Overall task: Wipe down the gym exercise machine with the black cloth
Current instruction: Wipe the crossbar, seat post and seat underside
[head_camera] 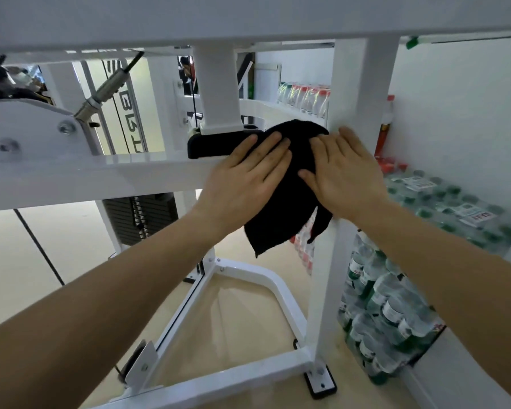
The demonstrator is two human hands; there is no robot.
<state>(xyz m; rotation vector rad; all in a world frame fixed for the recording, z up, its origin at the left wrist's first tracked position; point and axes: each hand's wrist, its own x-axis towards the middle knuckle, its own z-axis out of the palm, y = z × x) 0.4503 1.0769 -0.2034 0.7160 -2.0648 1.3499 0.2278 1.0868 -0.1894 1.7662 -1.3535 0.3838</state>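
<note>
Lots you can't actually see here

The black cloth (289, 202) has its middle covered by both flat palms, the left hand (248, 178) and right hand (344, 178), so the white frame (101, 175) joint beneath is hidden. The weight stack (139, 215) is mostly blocked by the crossbar. Labels on the green-capped bottles (396, 314) are too blurry to read, and the pack runs off the right edge. Both forearms get cut off at the bottom corners.

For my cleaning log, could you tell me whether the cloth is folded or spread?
Spread: the black cloth drapes loosely over the white frame, corners hanging.
</note>
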